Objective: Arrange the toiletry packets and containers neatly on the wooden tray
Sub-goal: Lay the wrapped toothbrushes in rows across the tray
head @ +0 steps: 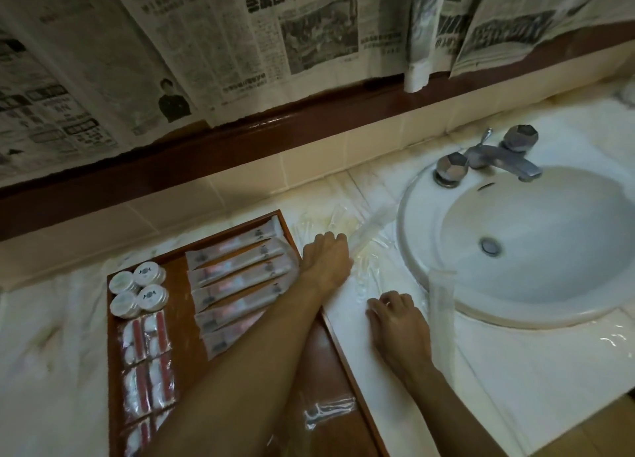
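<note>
The wooden tray [347,364] sits on the counter left of the sink. It holds round white containers [139,290], red-and-white packets [147,336] in a column along its left side, and several long packets [237,278] lined up side by side. A clear packet [330,412] lies near the tray's right rim. My left arm crosses the tray; my left hand [326,260] grips a long clear packet [369,226] just past the tray's far right corner. My right hand [398,322] has its fingers curled down on the counter. Another long clear packet [441,305] runs along its right side; whether it is held is unclear.
A white sink [536,243] with a metal faucet [498,157] fills the right side. Loose clear packets [364,278] lie on the plastic-covered counter between tray and sink. Newspaper [240,44] hangs over the wall above a dark wooden ledge [309,123].
</note>
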